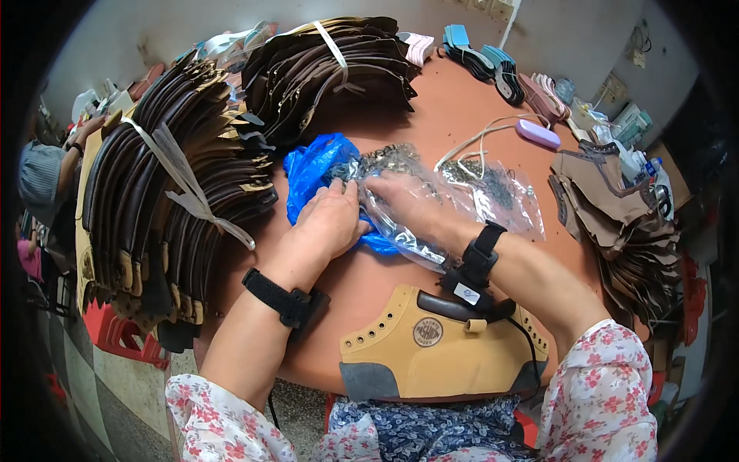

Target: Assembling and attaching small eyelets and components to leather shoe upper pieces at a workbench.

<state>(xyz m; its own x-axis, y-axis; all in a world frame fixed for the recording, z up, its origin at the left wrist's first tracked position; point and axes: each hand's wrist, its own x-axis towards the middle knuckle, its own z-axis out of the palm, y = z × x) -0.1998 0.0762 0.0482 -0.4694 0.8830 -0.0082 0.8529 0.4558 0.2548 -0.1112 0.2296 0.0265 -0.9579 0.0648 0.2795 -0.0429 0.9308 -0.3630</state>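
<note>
My left hand (pixel 329 221) is closed on the edge of a clear plastic bag (pixel 419 248), over a crumpled blue plastic bag (pixel 309 171). Close on its right, my right hand (pixel 404 202) is curled, with clear plastic across it and its fingertips hidden. Small dark metal pieces (pixel 392 158) show through the plastic just beyond my hands; their exact kind is too small to tell. Nearer to me, a tan shoe upper (pixel 427 358) with eyelet holes, a round badge and dark grey ends lies along the table's front edge.
Tied stacks of dark brown shoe uppers stand at the left (pixel 146 208) and back (pixel 327 77). Brown pieces (pixel 608 200) are piled at the right. Another clear bag of small pieces (pixel 500 189), a white cord (pixel 481 138) and a purple case (pixel 538 134) lie beyond my right hand.
</note>
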